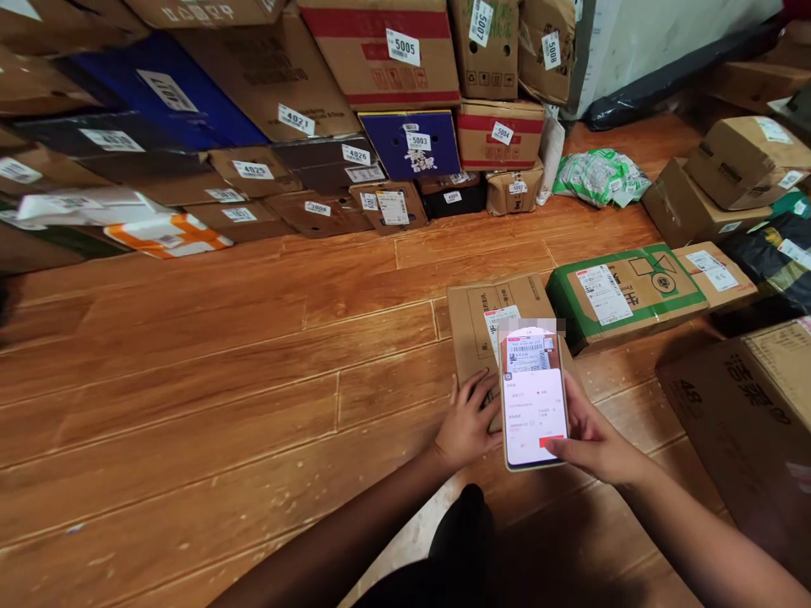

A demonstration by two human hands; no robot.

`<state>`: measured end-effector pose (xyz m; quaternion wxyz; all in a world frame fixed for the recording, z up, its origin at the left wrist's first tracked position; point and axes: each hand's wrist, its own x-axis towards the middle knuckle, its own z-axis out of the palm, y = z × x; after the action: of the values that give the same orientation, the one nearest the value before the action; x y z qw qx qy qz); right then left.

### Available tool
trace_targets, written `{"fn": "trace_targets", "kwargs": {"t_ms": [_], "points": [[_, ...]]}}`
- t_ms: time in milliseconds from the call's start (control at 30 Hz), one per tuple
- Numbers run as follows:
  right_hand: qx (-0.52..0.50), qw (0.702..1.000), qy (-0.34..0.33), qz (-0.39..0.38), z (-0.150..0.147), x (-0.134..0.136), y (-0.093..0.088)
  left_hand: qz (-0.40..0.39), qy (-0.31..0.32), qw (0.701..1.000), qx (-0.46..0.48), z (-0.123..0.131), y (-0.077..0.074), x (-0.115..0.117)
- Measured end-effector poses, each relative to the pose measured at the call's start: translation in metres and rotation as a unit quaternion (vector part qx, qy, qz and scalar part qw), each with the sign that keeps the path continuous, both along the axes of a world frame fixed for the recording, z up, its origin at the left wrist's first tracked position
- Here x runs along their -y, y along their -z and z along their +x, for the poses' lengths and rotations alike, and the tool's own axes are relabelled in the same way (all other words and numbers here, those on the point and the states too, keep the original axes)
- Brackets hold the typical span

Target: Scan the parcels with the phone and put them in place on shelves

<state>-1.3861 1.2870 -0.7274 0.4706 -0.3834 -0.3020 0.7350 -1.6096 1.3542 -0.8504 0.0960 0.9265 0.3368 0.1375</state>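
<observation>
My right hand [592,439] holds a phone [534,405] upright, its thumb on a red button low on the lit screen. The screen's upper part shows a shipping label. Just left of the phone, my left hand [470,422] lies with fingers spread on a flat brown parcel [462,329] on the floor. The phone hides part of that parcel and of its white label [499,325]. A green-edged brown box [634,291] with a label sits to the right of the parcel.
Stacked, numbered boxes [405,59] line the wall ahead. A green-and-white bag [601,176] lies on the wooden floor [221,380]. More boxes [748,160] stand at the right, with a large brown carton [728,422] near my right arm. My dark-clad leg [465,540] shows below.
</observation>
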Motion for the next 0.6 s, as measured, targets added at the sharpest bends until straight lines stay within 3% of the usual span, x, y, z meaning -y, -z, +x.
{"fn": "trace_targets", "kwargs": {"t_ms": [167,333,400,467,600], "points": [[-0.092,0.993,0.046,-0.049,0.003,0.016,0.0,0.014,0.002,1.0,0.005,-0.002,-0.001,-0.018],[-0.157,0.974,0.095,-0.132,0.048,0.071,-0.014,0.068,-0.016,0.998,0.01,0.006,-0.018,-0.024],[-0.165,0.968,0.13,-0.138,0.074,0.106,-0.029,0.094,0.047,0.994,0.022,0.019,-0.031,-0.022],[-0.174,0.961,0.164,-0.141,0.1,0.146,-0.047,0.119,0.156,0.979,0.053,0.044,-0.046,-0.018],[-0.155,0.937,0.284,-0.135,0.149,0.242,-0.068,0.142,0.368,0.915,0.089,0.134,-0.071,-0.01]]}}
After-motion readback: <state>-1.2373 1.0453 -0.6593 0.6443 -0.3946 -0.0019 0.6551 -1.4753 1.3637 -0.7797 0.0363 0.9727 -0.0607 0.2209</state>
